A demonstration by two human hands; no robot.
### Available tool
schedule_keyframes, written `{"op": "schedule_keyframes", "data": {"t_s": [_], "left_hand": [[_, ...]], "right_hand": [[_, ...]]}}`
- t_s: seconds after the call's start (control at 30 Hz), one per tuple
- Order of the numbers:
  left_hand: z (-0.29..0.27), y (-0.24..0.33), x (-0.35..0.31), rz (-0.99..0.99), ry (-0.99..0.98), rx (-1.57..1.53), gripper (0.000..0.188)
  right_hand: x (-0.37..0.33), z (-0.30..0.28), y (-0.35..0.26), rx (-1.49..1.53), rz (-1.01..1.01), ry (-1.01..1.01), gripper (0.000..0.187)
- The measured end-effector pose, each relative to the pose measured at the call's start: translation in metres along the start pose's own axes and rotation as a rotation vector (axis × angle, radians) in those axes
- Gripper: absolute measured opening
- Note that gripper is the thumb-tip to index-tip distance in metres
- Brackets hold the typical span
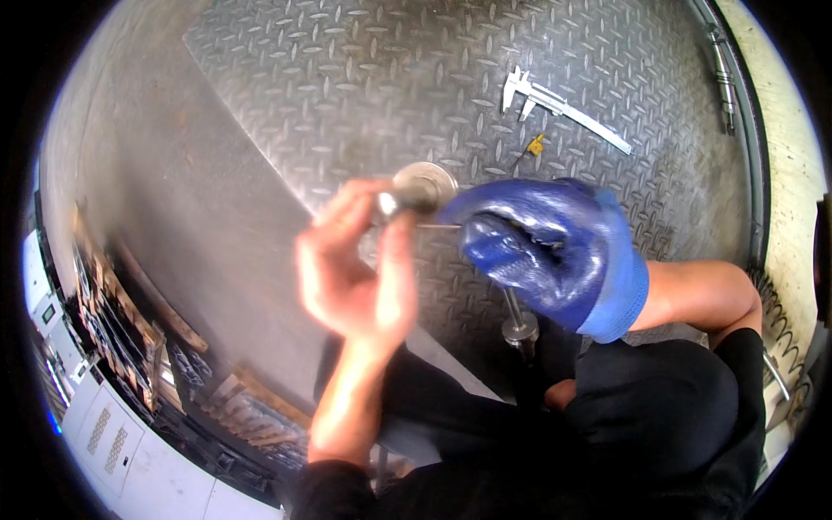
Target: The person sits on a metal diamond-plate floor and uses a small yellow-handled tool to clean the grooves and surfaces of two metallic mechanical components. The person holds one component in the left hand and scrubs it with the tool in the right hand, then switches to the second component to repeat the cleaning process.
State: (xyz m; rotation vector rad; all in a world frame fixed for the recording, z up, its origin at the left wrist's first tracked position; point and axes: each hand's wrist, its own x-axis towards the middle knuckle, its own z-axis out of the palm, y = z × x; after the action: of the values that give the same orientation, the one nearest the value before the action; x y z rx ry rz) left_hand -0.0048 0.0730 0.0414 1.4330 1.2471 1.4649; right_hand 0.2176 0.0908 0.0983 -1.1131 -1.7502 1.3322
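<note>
My bare left hand (pixel 360 260), smeared by motion, pinches a shiny metal part with a round disc-shaped flange (pixel 438 176) between thumb and fingers. Close to its right, my right hand (pixel 542 243) wears a blue rubber-coated glove, fingers curled closed. A thin metal rod (pixel 444 226) sticks out of the glove toward the flanged part; whether they touch is unclear. Below the glove shows a second metal shaft with a round collar (pixel 520 328); its upper end is hidden by the glove, and I cannot tell what supports it.
On the diamond-plate metal surface (pixel 364 95) lie a caliper (pixel 572 113) and a small yellow-handled key (pixel 536 146). A long metal tool (pixel 722 78) rests along the right edge, with a coiled hose (pixel 776 316) lower down. Wooden pallets (pixel 152 347) and white cabinets (pixel 104 433) stand at left.
</note>
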Motion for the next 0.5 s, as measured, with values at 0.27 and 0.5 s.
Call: {"op": "schedule_keyframes", "data": {"t_s": [0.27, 0.5], "left_hand": [[-0.013, -0.001, 0.017, -0.230, -0.029, -0.158, 0.032], [-0.015, -0.005, 0.024, -0.268, -0.099, -0.289, 0.032]], "right_hand": [[0.009, -0.005, 0.003, 0.020, 0.081, -0.073, 0.039], [0.009, -0.006, 0.019, -0.074, 0.043, -0.078, 0.036]]}}
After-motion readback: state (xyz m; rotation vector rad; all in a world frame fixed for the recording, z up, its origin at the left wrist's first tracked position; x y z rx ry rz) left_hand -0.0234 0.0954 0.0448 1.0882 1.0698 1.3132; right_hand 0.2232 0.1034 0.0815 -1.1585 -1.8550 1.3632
